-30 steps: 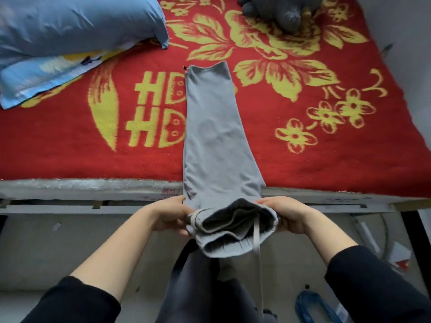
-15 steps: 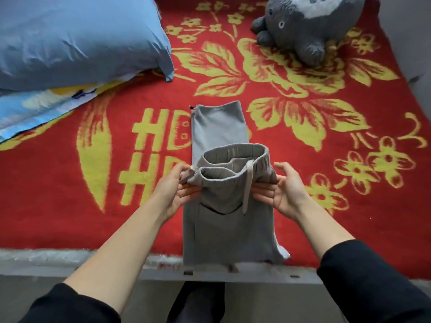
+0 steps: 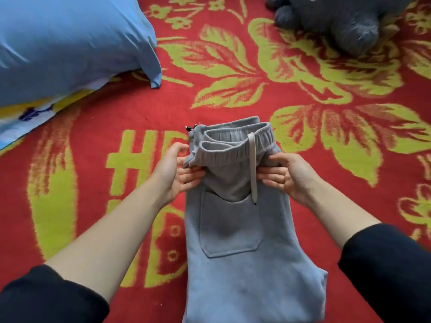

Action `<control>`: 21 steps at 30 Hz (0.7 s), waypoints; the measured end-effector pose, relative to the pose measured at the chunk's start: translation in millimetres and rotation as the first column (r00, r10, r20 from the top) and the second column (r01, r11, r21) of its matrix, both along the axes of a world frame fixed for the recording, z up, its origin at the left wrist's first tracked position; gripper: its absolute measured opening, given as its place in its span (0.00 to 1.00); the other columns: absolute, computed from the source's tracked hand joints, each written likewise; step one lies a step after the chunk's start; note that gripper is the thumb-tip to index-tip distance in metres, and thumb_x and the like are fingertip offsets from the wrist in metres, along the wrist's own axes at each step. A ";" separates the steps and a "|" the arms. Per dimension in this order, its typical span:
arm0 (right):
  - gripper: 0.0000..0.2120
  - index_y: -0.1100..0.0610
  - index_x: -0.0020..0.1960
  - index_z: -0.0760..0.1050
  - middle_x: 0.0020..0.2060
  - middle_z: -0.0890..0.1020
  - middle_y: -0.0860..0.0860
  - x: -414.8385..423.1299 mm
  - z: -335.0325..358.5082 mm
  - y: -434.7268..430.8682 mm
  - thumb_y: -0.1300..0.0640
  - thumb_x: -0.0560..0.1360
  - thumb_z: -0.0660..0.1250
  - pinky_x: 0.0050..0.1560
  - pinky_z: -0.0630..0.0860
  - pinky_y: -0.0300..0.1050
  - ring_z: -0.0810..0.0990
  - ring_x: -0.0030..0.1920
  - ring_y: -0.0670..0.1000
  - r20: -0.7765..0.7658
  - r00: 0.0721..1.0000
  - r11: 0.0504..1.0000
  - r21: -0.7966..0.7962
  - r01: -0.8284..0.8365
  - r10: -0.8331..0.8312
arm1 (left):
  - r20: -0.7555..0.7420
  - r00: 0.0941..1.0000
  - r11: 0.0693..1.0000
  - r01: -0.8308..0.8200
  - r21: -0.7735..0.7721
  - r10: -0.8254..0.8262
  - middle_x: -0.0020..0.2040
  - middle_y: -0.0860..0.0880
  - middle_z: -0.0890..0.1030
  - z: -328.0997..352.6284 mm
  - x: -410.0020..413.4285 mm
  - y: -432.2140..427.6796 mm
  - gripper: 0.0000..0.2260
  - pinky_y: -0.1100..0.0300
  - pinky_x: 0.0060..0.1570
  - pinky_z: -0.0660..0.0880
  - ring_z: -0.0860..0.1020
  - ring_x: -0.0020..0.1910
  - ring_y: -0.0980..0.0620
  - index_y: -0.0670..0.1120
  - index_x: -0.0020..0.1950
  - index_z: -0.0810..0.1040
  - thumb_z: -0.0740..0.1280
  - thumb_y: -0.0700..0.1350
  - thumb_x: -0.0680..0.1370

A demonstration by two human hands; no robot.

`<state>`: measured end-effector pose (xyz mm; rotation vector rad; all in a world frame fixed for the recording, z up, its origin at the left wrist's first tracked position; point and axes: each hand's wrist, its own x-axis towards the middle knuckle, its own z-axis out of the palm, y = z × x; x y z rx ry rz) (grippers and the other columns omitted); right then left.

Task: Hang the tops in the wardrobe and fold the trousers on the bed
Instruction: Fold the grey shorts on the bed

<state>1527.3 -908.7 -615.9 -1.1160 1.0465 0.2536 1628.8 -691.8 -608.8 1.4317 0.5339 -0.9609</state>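
Note:
Grey sweat trousers (image 3: 235, 259) lie lengthwise on the bed's red blanket (image 3: 98, 117) with yellow flowers. Their waistband end with a pale drawstring (image 3: 253, 169) is folded over so it nearly reaches the leg cuffs at the far end. My left hand (image 3: 173, 170) grips the left side of the waistband, thumb on top and fingers under the fabric. My right hand (image 3: 288, 173) holds the right side the same way. A back pocket (image 3: 229, 229) faces up below the waistband.
A blue pillow (image 3: 70, 45) lies on a patterned sheet at the far left. A grey plush toy (image 3: 338, 19) sits at the far right. Bare blanket stretches on both sides of the trousers.
Both hands carried the waistband from the bed's near edge forward over the legs toward the cuffs, doubling the trousers. The view has come closer over the bed.

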 end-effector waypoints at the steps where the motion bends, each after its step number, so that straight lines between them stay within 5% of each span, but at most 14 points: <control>1: 0.08 0.60 0.45 0.78 0.40 0.84 0.59 10.1 -4.6 -3.4 0.59 0.76 0.61 0.35 0.79 0.40 0.84 0.37 0.53 -0.002 1.000 1.000 -0.018 0.000 0.000 | 0.003 1.000 1.000 0.020 0.004 -0.020 0.35 0.47 0.80 -4.6 10.2 -4.8 0.14 0.59 0.40 0.77 0.81 0.34 0.51 0.44 0.44 0.76 0.59 0.53 0.76; 4: 0.07 0.59 0.47 0.77 0.44 0.84 0.59 32.0 -18.5 -10.7 0.58 0.77 0.62 0.36 0.79 0.40 0.83 0.37 0.52 0.000 1.000 0.999 -0.048 -0.005 0.005 | 0.025 0.999 0.999 0.034 -0.002 -0.034 0.37 0.47 0.79 -16.1 31.0 -18.4 0.13 0.59 0.42 0.75 0.79 0.38 0.51 0.45 0.42 0.75 0.58 0.53 0.76; 6: 0.10 0.59 0.57 0.75 0.50 0.83 0.59 36.8 -27.7 -13.2 0.60 0.76 0.63 0.40 0.79 0.43 0.83 0.42 0.52 0.027 1.000 0.997 -0.082 -0.010 0.012 | 0.079 0.997 1.000 0.003 -0.007 -0.003 0.42 0.46 0.80 -24.5 34.2 -24.3 0.11 0.58 0.43 0.75 0.79 0.41 0.50 0.48 0.44 0.75 0.58 0.53 0.77; 8: 0.23 0.56 0.69 0.68 0.52 0.82 0.56 29.9 -35.9 -13.3 0.64 0.75 0.66 0.41 0.78 0.44 0.81 0.45 0.52 0.051 0.998 0.977 -0.209 -0.031 0.043 | 0.203 0.979 1.000 -0.018 0.024 0.012 0.50 0.47 0.79 -36.0 26.0 -25.7 0.06 0.58 0.42 0.74 0.78 0.43 0.51 0.52 0.49 0.75 0.60 0.51 0.77; 10: 0.24 0.55 0.67 0.69 0.50 0.81 0.56 11.6 -39.3 -8.3 0.69 0.73 0.66 0.40 0.75 0.42 0.79 0.44 0.50 0.094 0.988 0.929 -0.361 -0.078 0.120 | 0.412 0.909 0.994 0.014 0.109 -0.058 0.51 0.49 0.78 -49.0 5.8 -20.0 0.10 0.59 0.42 0.71 0.76 0.43 0.53 0.53 0.56 0.73 0.64 0.49 0.75; 14: 0.17 0.56 0.56 0.77 0.46 0.83 0.52 -47.6 -41.2 7.7 0.70 0.71 0.68 0.46 0.76 0.40 0.82 0.46 0.49 0.095 0.931 0.766 -0.601 -0.230 0.354 | 0.668 0.512 0.832 0.208 0.514 -0.541 0.60 0.51 0.77 -59.5 -66.5 4.7 0.23 0.62 0.60 0.69 0.75 0.58 0.55 0.48 0.67 0.72 0.63 0.50 0.72; 18: 0.16 0.49 0.54 0.77 0.49 0.82 0.42 -121.8 -41.4 25.4 0.64 0.70 0.71 0.48 0.73 0.34 0.80 0.49 0.40 -0.051 0.836 0.567 -0.712 -0.414 0.547 | 0.623 0.162 0.631 0.376 0.678 -0.766 0.67 0.47 0.73 -64.1 -145.1 24.1 0.22 0.59 0.67 0.63 0.68 0.67 0.51 0.46 0.65 0.72 0.61 0.50 0.72; 21: 0.20 0.53 0.60 0.77 0.56 0.81 0.46 -174.1 -46.5 34.9 0.51 0.69 0.70 0.58 0.70 0.34 0.78 0.56 0.43 -0.160 0.723 0.352 -0.789 -0.503 0.672 | 0.545 -0.029 0.478 0.443 0.758 -0.838 0.67 0.45 0.73 -71.3 -189.8 36.3 0.22 0.53 0.66 0.63 0.68 0.68 0.48 0.47 0.65 0.72 0.62 0.51 0.72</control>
